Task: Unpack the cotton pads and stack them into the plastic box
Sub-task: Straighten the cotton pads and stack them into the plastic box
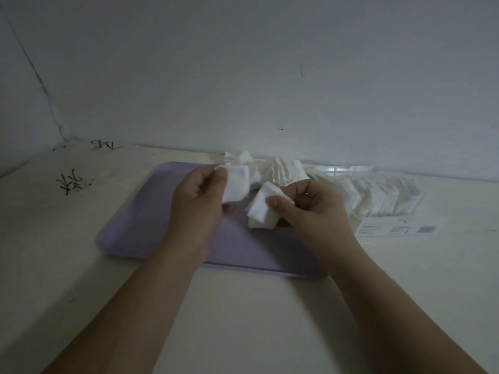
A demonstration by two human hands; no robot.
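Left grip (200, 201) pinches one pad (238, 184) | right grip (310, 209) clutches pad stack (262, 213) | label (399, 228) illegible

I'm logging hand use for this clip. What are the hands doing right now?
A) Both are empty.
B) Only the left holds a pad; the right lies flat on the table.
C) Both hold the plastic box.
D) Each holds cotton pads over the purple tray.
D: the left hand pinches a cotton pad and the right hand grips a small stack of pads, both over the purple tray.
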